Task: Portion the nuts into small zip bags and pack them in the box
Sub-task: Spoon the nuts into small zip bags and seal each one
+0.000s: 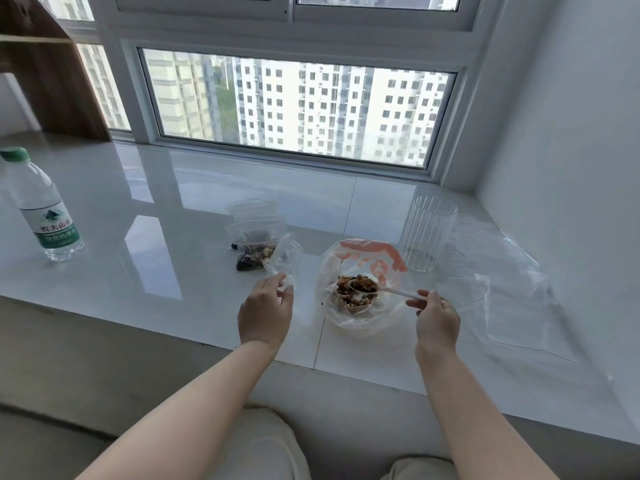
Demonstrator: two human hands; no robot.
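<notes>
Scooping mixed brown nuts [356,289] | right hand [437,318] pinches spoon [388,289] | left hand [266,311] grips clear zip bag [284,259]

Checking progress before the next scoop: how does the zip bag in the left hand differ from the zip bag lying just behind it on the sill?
The zip bag in the left hand looks empty; the zip bag lying behind it holds nuts. The held bag is lifted and pinched by the left hand; the lying bag rests flat on the sill, untouched. Both are small and clear.
</notes>
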